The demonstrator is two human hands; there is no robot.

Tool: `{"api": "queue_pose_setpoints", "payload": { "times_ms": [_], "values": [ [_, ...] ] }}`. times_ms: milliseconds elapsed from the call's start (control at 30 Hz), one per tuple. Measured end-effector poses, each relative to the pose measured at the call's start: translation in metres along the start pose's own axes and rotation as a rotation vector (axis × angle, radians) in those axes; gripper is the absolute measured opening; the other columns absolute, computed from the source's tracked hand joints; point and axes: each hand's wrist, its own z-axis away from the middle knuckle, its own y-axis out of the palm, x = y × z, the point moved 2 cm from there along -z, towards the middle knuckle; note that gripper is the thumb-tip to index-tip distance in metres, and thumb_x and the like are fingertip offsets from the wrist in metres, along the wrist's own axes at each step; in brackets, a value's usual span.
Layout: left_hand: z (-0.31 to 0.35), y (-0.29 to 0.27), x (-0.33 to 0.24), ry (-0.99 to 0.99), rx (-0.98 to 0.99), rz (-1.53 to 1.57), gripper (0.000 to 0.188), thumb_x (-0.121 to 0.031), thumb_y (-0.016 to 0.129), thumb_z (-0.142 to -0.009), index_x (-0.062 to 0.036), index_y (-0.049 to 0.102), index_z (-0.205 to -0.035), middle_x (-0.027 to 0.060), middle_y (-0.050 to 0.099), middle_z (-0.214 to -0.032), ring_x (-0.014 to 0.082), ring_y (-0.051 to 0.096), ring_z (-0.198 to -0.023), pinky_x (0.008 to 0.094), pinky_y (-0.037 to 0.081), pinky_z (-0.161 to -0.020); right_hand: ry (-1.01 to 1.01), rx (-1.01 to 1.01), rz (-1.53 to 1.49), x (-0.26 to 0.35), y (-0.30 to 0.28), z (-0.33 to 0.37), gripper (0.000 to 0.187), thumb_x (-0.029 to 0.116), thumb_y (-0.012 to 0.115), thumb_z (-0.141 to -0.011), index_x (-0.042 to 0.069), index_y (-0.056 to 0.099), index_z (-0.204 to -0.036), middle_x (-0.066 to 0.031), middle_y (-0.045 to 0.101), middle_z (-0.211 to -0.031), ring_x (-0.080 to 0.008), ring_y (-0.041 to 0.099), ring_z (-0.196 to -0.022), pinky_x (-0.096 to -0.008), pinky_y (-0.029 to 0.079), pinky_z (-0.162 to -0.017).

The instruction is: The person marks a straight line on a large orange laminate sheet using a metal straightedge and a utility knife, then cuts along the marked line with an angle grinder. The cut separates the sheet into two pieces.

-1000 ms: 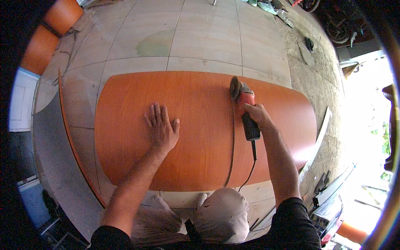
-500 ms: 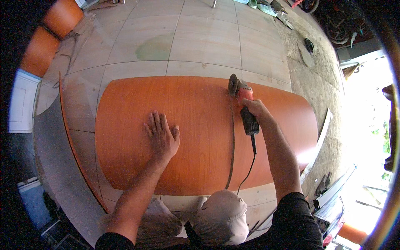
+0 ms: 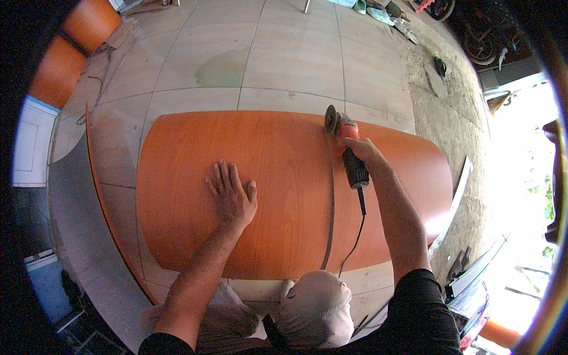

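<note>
An orange-brown wood-grain panel (image 3: 278, 195) lies on the tiled floor in front of my knees. Spread flat on its left half, my left hand (image 3: 232, 192) holds nothing. My right hand (image 3: 362, 152) is wrapped round a red and black angle grinder (image 3: 355, 171), near the panel's far edge. The grinder's disc (image 3: 332, 120) stands on edge at the far end of a dark, narrow cut line (image 3: 330, 213) that runs toward me. A black cord (image 3: 353, 239) trails from the tool's rear across the panel. Whether the disc touches the panel is hard to see.
At the left a grey-faced board with an orange edge (image 3: 97, 236) stands along the floor. Orange panels (image 3: 59, 71) lean at the far left. A pale strip (image 3: 452, 207) lies beyond the panel's right end. Sandals (image 3: 439, 66) and a motorbike wheel (image 3: 480, 47) are at the far right.
The view has shifted very slightly. Both hands, the grinder and the panel keep nearly the same places, and the cord has swung a little to the right.
</note>
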Motion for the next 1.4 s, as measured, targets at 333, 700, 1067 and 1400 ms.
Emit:
{"api": "queue_pose_setpoints", "payload": {
  "times_ms": [333,700,1067,1400],
  "values": [
    [0.005,-0.003,-0.002,-0.011,-0.002,0.025,0.074,-0.04,0.056,-0.1,0.01,0.035,-0.149,0.0324,0.026,-0.162,0.0467,0.016,-0.154,0.0706,0.008,-0.12,0.058,0.003,0.037,0.003,-0.001,-0.015,0.042,0.036,0.079,-0.082,-0.005,0.07,-0.091,-0.0143,0.069,-0.077,-0.027,0.069,-0.062,-0.0416,0.057,-0.055],
    [0.007,-0.004,-0.004,-0.03,0.003,0.029,0.074,-0.04,0.056,-0.1,0.0106,0.035,-0.149,0.0319,0.024,-0.162,0.0471,0.016,-0.154,0.0712,0.008,-0.12,0.074,0.014,0.057,0.0,-0.004,-0.047,0.038,0.031,0.08,-0.08,-0.003,0.068,-0.09,-0.0154,0.069,-0.075,-0.0285,0.07,-0.06,-0.0418,0.058,-0.053],
    [0.009,-0.007,-0.008,-0.049,0.013,0.021,0.075,-0.041,0.055,-0.1,0.0102,0.033,-0.15,0.0309,0.023,-0.163,0.0461,0.017,-0.154,0.07,0.011,-0.12,0.076,0.052,0.052,0.0,-0.003,-0.064,0.039,0.034,0.078,-0.081,-0.003,0.067,-0.09,-0.0161,0.068,-0.073,-0.0294,0.069,-0.058,-0.0426,0.058,-0.054],
    [0.009,-0.006,-0.007,-0.044,0.02,0.012,0.075,-0.042,0.054,-0.1,0.0102,0.033,-0.151,0.0302,0.024,-0.163,0.0459,0.016,-0.154,0.0696,0.011,-0.12,0.057,0.135,0.026,0.008,-0.002,-0.082,0.036,0.031,0.076,-0.082,-0.002,0.066,-0.091,-0.016,0.069,-0.074,-0.0291,0.069,-0.057,-0.0412,0.058,-0.051]
  ]
}}
